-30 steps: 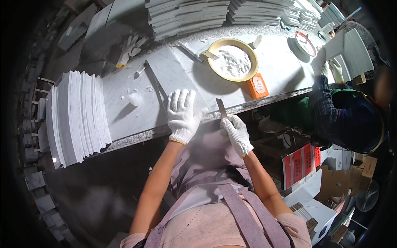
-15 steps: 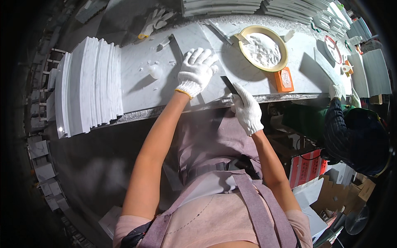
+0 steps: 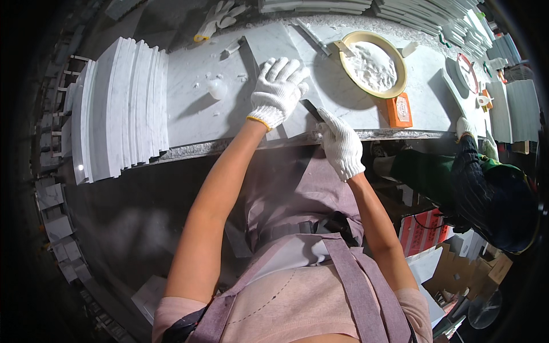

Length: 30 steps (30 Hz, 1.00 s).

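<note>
A thin pale marble slab point(image 3: 264, 48) lies on the bench near its front edge. My left hand point(image 3: 278, 90), in a white knit glove with a yellow cuff, presses flat on it with fingers spread. Also gloved in white, my right hand point(image 3: 343, 147) is closed around a dark, narrow flat bar point(image 3: 311, 108). Its tip reaches the slab's right side near the front; whether it touches cannot be made out. The bar's lower part is hidden in the glove.
Upright marble slabs point(image 3: 111, 108) line the bench's left end. Right of the slab stand a yellow basin point(image 3: 402, 74) of white powder and an orange box point(image 3: 400, 111). A small translucent bottle point(image 3: 217, 89) is on the left. A co-worker point(image 3: 486, 188) works at far right.
The whole view has shifted a little. My right hand and the dark bar have come slightly left, closer to the slab. My left hand stays flat on the slab.
</note>
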Motion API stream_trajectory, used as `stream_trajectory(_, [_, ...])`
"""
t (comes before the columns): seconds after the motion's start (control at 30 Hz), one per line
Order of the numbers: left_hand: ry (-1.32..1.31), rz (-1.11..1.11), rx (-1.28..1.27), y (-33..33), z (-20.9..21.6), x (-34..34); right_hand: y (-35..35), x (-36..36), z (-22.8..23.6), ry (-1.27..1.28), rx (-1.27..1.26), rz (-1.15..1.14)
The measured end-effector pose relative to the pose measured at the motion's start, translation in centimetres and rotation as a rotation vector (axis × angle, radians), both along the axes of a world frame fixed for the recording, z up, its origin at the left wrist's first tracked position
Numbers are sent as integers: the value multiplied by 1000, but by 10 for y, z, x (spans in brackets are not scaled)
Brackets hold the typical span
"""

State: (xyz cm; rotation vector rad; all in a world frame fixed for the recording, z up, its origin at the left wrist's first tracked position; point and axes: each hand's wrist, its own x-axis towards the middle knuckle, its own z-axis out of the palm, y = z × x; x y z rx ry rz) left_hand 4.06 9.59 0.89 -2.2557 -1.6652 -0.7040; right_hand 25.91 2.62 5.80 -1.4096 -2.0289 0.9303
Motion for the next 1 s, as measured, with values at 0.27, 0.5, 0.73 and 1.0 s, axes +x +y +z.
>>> stream_trajectory(0.27, [108, 34, -95, 0, 2, 0, 2, 2, -22, -58, 39, 44])
stream_trajectory(0.5, [97, 32, -88, 0, 2, 1, 9, 9, -4, -14, -54, 142])
stream_trajectory(0.73, [124, 37, -49, 0, -1, 0, 14, 10, -17, 32, 26, 183])
stream_trajectory(1.0, [137, 48, -95, 1, -3, 0, 18, 17, -13, 25, -19, 290])
